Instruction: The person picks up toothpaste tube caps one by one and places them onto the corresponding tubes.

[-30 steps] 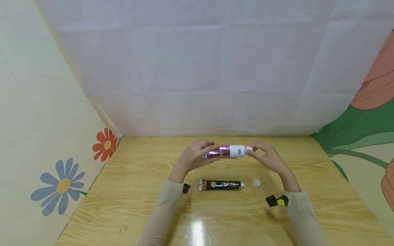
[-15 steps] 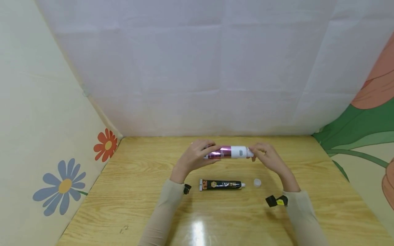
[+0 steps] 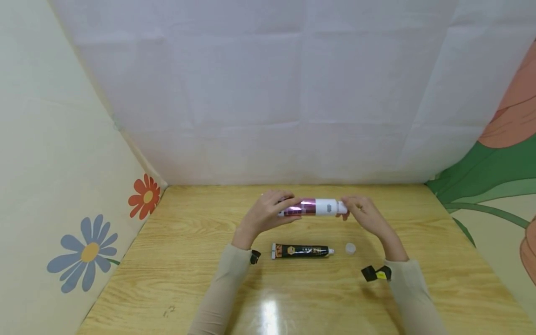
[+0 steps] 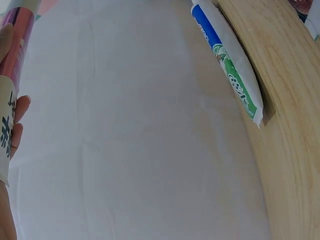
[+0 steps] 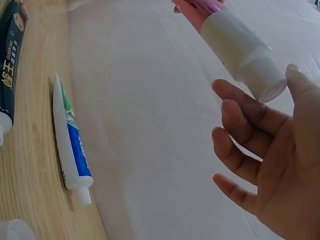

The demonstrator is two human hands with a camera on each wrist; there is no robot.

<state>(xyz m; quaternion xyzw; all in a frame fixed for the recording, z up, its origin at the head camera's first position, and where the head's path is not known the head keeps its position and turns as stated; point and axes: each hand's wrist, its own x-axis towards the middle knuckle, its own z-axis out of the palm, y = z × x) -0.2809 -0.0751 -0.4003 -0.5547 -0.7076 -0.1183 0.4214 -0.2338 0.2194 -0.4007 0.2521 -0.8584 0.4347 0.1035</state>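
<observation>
In the head view a pink-and-white toothpaste tube [image 3: 307,207] lies level above the table. My left hand [image 3: 268,211] grips its pink end from above, thumb below. At the tube's other end my right hand [image 3: 362,213] has thumb and fingers around the white cap [image 5: 262,80]. The right wrist view shows the thumb tip against the cap's edge and the forefinger curled at its opposite side, the other fingers loosely bent. A black toothpaste tube [image 3: 301,251] with a bare white nozzle lies below the hands. Beside that nozzle sits a loose translucent white cap [image 3: 350,249].
A white, blue and green toothpaste tube [image 5: 70,140] lies near the table's back edge, mostly hidden behind the held tube in the head view. White cloth [image 3: 234,93] hangs behind the wooden table [image 3: 184,260]. Flower-printed sheets stand at both sides.
My right thumb and fingers have shifted around the cap, and more of it shows now. The held tube has moved slightly to the right. The left grip stays the same.
</observation>
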